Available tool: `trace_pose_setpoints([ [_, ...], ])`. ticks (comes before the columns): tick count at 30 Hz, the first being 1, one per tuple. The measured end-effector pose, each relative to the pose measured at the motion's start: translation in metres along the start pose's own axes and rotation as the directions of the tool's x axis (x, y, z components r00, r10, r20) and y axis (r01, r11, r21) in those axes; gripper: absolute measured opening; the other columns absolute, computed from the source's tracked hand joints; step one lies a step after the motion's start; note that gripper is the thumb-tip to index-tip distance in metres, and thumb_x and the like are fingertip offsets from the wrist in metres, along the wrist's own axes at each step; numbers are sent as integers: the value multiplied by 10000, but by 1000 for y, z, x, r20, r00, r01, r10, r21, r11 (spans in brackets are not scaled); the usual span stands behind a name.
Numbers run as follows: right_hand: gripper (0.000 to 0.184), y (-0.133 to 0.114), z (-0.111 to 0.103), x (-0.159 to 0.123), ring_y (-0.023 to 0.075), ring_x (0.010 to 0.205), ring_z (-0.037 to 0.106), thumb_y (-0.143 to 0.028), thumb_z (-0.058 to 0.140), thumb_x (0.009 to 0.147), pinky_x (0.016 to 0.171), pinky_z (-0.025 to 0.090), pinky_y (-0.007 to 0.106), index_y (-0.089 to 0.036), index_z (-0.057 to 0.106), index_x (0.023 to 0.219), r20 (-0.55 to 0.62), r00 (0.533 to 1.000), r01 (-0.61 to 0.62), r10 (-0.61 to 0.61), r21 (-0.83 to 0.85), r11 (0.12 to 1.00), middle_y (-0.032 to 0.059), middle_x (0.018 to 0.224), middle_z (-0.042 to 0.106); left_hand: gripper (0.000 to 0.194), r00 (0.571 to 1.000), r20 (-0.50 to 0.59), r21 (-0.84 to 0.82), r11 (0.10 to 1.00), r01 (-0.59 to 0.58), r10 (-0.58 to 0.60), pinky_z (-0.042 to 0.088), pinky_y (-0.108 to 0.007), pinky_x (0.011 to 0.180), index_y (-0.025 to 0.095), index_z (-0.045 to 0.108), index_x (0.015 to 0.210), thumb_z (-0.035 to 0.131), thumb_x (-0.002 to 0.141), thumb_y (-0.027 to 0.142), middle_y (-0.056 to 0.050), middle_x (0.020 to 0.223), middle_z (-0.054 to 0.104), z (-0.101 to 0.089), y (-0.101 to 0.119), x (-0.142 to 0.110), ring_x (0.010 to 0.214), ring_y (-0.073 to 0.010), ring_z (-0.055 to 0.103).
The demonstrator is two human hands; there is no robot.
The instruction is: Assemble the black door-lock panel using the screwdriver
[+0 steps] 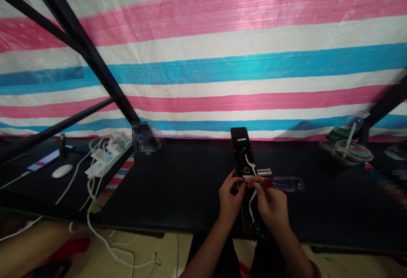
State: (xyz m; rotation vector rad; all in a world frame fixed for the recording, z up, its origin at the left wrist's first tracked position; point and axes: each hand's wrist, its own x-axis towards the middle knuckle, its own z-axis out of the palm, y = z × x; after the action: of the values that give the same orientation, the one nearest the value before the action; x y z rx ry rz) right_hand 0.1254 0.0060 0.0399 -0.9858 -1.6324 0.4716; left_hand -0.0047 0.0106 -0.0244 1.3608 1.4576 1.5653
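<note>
Well left of the grips we recorded a smartphone (pixel 43 161), a white computer mouse (pixel 62 170) and a white power strip (pixel 111 153) carrying plug adapters. Its white cables (pixel 92 197) ran over the edge of the bench (pixel 178 184) toward the floor.

At centre, the left hand (pixel 230 197) was closed around the edge of a long black panel (pixel 240 146), which stood tilted on the bench. Loose white wires (pixel 251 165) lay along its face, directly between the grips. The right hand (pixel 270 206) formed a narrow pinch at the panel's middle; we could not tell what it held. Just right of this grip lay a screwdriver (pixel 288 184) with a clear purple handle. Farther right stood a plastic cup (pixel 351 155) with a straw and a bottle (pixel 348 129).

We judged that a slip of the panel could strain the wires, and that a knocked cup could spill liquid onto the bench.
</note>
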Motion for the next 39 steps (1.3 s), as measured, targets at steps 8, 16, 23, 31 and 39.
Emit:
trace_pose_setpoints([
  [8, 186, 1, -1, 0, 201, 818, 767, -247, 531, 985, 752, 609, 295, -232, 716, 982, -32, 999, -7, 7, 16, 1000, 46, 917, 790, 151, 1000, -1, -17, 1000, 8, -8, 572, -412, 900, 215, 771, 972, 691, 846, 236, -136, 1320, 681, 0, -1, 0, 1093, -275, 705],
  [16, 172, 0, -2, -3, 183, 792, 745, -238, 534, 992, 754, 594, 294, -235, 707, 1000, -149, 985, -68, 87, 126, 990, 39, 908, 777, 176, 999, 29, -23, 999, 27, -26, 576, -348, 785, 216, 771, 996, 692, 850, 277, -132, 1343, 662, -4, -1, 2, 982, -242, 721],
  [23, 181, 4, -2, 2, 190, 762, 737, -252, 518, 997, 737, 591, 307, -215, 693, 971, -122, 985, -109, 125, 129, 986, 56, 889, 773, 262, 998, 61, -29, 1000, -10, 12, 562, -354, 845, 234, 747, 1088, 702, 830, 244, -120, 1366, 631, -3, -8, 5, 1091, -255, 682],
  [31, 195, -2, 0, 3, 208, 815, 754, -226, 506, 985, 776, 598, 321, -223, 701, 968, -53, 997, -56, 59, 60, 997, 68, 914, 784, 247, 998, 58, -28, 1000, 4, -2, 564, -338, 840, 221, 741, 1073, 714, 835, 284, -120, 1355, 625, -1, -8, 5, 1068, -235, 678],
  [39, 207, 0, -2, 2, 215, 860, 757, -241, 500, 992, 803, 597, 328, -227, 705, 977, -33, 997, -63, 65, 58, 996, 71, 926, 786, 229, 998, 56, -26, 999, -20, 21, 562, -310, 762, 217, 736, 1056, 711, 842, 294, -120, 1324, 638, -2, -4, 5, 983, -208, 686],
])
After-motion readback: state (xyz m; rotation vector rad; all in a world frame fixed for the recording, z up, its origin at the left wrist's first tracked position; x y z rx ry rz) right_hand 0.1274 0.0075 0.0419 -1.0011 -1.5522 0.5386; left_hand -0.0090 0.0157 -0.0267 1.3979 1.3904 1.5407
